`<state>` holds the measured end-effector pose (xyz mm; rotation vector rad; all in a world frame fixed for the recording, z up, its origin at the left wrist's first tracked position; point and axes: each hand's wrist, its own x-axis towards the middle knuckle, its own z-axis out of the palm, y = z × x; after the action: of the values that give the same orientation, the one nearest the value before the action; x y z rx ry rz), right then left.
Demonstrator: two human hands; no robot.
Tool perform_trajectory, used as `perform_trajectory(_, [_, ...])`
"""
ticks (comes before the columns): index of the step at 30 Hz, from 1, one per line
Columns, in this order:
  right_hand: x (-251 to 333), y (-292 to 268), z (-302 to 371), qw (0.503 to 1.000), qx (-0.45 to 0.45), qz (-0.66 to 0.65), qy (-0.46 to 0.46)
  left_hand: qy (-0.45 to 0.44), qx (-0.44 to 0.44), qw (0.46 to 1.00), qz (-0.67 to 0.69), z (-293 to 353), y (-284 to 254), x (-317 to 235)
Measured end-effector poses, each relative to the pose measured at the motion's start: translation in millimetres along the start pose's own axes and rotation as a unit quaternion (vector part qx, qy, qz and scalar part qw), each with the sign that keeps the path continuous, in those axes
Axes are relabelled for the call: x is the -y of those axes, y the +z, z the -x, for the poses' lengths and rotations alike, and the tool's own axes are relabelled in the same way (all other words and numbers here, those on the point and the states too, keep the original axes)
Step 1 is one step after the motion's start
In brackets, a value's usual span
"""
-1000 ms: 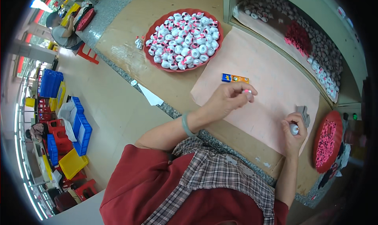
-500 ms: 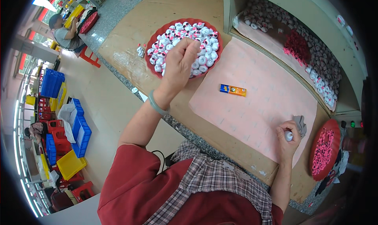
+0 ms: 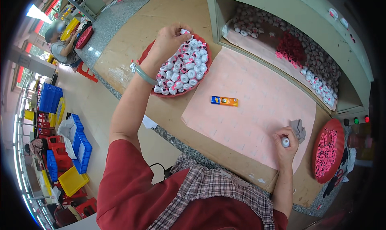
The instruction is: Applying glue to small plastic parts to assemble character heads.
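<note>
Kinda bright room tbh: pale floor (image 3: pixel 102 121) on the left, red stools (image 3: pixel 61 159), windows (image 3: pixel 33 51) far left, strip lights (image 3: pixel 17 161) glowing.

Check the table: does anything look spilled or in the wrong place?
Maybe a little spill: a few tiny white-and-pink bits lie on the brown tabletop, left of the scalloped red bowl, apart from the heap inside it.
</note>
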<state>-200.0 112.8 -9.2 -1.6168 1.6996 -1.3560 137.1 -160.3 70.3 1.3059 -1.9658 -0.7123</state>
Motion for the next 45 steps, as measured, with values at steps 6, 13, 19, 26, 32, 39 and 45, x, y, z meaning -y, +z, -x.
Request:
perform_trajectory(6, [-1,-1,-1,1.0,0.008,-0.004,0.008,-0.039,0.027,0.997,0.063,-11,1,8])
perform_trajectory(13, [2,1,-1,1.0,0.011,-0.003,0.015,0.08,0.017,0.978,-0.191,-8,0,4])
perform_trajectory(19, [5,-2,-4,1.0,0.01,-0.001,0.008,0.196,-0.066,0.967,-0.151,-17,11,-4])
perform_trajectory(26, [-1,-9,-4,1.0,0.018,-0.021,-0.003,0.273,0.093,0.954,-0.08,-25,94,-78])
perform_trajectory(32, [0,-12,0,0.999,0.029,-0.019,0.008,0.228,0.081,0.939,-0.245,-102,161,-61])
perform_trajectory(39, [-1,-10,-3,0.999,0.044,-0.024,-0.018,0.236,-0.085,0.914,-0.318,-132,228,-26])
perform_trajectory(45, [-3,-11,-5,0.999,0.043,-0.033,-0.008,0.269,-0.066,0.882,-0.383,-143,251,-32])
